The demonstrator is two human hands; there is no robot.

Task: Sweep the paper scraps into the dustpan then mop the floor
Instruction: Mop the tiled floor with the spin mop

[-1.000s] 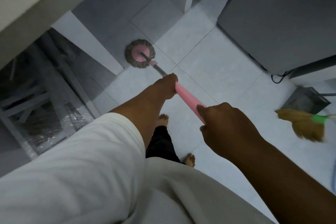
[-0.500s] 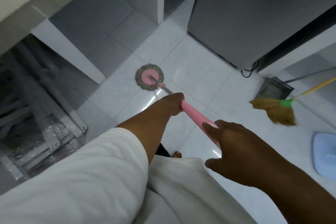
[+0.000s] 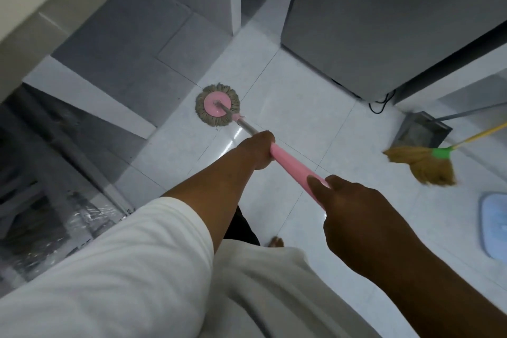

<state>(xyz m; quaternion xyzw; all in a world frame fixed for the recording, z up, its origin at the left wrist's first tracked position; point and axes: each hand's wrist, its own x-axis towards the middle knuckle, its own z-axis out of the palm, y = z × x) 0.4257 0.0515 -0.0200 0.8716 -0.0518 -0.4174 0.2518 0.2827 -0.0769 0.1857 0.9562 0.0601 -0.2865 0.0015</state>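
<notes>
A round mop head (image 3: 217, 105) with grey strands and a pink centre lies flat on the white tiled floor (image 3: 296, 107). Its steel shaft runs back into a pink handle (image 3: 295, 166). My left hand (image 3: 259, 149) grips the front end of the pink handle. My right hand (image 3: 354, 208) holds the handle further back, fingers wrapped round it. A grey dustpan (image 3: 424, 132) stands at the right against the wall, with a straw broom (image 3: 422, 163) with a green collar and yellow stick beside it. No paper scraps show on the floor.
A grey cabinet (image 3: 384, 16) rises at the upper right with a black cable (image 3: 380, 103) at its foot. A grey tiled wall (image 3: 153, 35) and a plastic-wrapped metal frame (image 3: 55, 186) fill the left. A pale blue mat (image 3: 493, 225) lies at the right edge. My bare toes (image 3: 275, 241) show below.
The mop head has slid away from the wall toward the open floor and the view has swung right. Both hands have kept their hold on the handle.
</notes>
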